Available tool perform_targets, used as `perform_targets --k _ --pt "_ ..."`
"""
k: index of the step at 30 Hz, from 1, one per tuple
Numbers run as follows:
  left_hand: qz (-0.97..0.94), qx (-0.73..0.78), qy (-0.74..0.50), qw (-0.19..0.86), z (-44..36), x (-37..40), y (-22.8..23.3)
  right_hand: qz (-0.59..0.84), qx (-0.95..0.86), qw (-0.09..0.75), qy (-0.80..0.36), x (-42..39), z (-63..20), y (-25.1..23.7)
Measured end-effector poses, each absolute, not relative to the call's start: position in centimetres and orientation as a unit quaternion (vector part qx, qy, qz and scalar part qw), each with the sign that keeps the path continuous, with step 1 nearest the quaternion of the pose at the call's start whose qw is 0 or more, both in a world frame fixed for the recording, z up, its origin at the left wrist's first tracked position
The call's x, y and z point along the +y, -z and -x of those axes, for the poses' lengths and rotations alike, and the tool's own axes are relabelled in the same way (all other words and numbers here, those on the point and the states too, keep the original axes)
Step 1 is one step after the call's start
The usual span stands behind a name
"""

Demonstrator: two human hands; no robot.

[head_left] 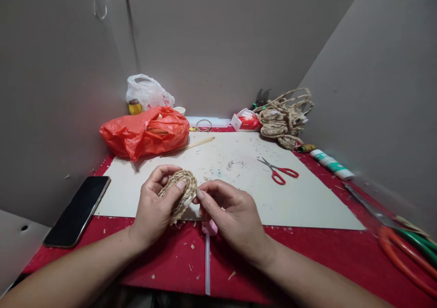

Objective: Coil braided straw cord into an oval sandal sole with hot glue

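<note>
Over a red worktop [307, 253], the left hand [153, 212] grips a braided straw coil [179, 192] while the right hand [232, 214] pinches its edge at 3 o'clock, apparently mid-winding. Scissors [278, 170] lie at 2 o'clock. Next comes steady tension, it seems.

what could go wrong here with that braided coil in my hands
The coiled braided straw rope is pinched only between the left hand and the right hand fingertips, so the coil could spring loose. The large orange-handled shears lie close to the right forearm and might get knocked. The black smartphone sits near the table's left edge and could slide off.
</note>
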State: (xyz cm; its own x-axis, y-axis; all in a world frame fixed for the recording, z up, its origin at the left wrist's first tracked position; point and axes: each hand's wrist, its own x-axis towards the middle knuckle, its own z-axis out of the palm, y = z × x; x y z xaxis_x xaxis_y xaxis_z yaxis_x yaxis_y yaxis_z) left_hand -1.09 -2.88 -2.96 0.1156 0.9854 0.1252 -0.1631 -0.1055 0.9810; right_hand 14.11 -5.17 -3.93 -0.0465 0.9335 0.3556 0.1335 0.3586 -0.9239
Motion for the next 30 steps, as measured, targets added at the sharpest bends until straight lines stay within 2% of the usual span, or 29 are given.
perform_targets --k 9,18,23,30 --pt "-0.564 0.401 -0.557 0.459 0.7 -3.6 3.2 0.421 -0.693 0.549 -0.202 -5.7 -14.3 3.6" --pt "-0.556 0.402 -0.566 0.457 0.6 -3.8 3.5 0.381 -0.747 0.539 -0.082 -5.9 -14.4 3.4" --pt "-0.528 0.370 -0.560 0.521 0.5 -3.8 3.4 0.385 -0.740 0.535 -0.135 -5.9 -14.4 3.7" --pt "-0.552 0.347 -0.522 0.550 0.9 -4.0 3.0 0.411 -0.571 0.561 -0.436 -5.7 -13.9 4.2"
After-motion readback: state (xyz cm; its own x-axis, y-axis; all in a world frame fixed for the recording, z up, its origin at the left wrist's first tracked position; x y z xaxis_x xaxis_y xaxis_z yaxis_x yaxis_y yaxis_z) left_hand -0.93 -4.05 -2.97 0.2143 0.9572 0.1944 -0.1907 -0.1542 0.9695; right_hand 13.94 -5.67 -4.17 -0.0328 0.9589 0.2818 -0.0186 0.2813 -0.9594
